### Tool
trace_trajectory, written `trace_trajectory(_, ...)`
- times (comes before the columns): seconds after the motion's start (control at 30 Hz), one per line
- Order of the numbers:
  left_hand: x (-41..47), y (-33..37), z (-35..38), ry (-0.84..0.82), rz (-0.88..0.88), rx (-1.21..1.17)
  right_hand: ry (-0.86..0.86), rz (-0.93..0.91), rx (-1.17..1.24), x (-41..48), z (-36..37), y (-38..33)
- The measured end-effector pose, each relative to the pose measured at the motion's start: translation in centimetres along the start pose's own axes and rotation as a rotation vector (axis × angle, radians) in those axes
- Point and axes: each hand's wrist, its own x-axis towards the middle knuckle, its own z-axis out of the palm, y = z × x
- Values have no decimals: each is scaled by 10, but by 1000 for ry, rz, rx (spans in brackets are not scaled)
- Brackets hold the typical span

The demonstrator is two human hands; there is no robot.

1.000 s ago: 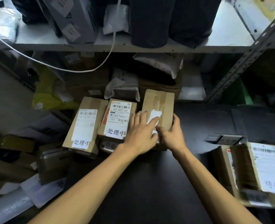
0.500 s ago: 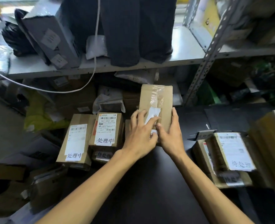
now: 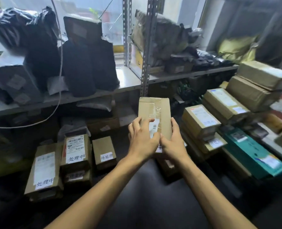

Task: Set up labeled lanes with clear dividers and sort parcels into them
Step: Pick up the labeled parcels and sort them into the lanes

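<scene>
We are holding the parcel [image 3: 155, 111] up over the dark table [image 3: 153, 195]. It is showing plain brown cardboard, wrinkled clear tape and a white barcode label. Our left hand [image 3: 142, 141] is clasping its face and our right hand [image 3: 173, 142] is gripping its right edge. Compared with half a second ago, it is sitting farther from the labelled boxes [image 3: 75, 151] and nearer the right-hand stack [image 3: 201, 119].

I see bare dark counter [image 3: 153, 195] near me with room to pass, but labeled boxes [image 3: 75, 156] block the left, stacked boxes [image 3: 201, 119] block the right, and a shelf [image 3: 130, 80] full of bags [image 3: 87, 68] stands behind.
</scene>
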Motion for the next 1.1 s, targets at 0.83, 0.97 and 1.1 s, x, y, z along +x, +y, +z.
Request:
trace_trajectory(0.83,-27,151,139,-152,3,-259,175,47,-82,-43,-232,20)
trace_trajectory(0.97,-11,177,177,-106,-37,-175,123,62,-55,-17,-267,41)
trace_trajectory(1.1,8,188,202,-85,-67,-174,55,54,-62,15,-294,49)
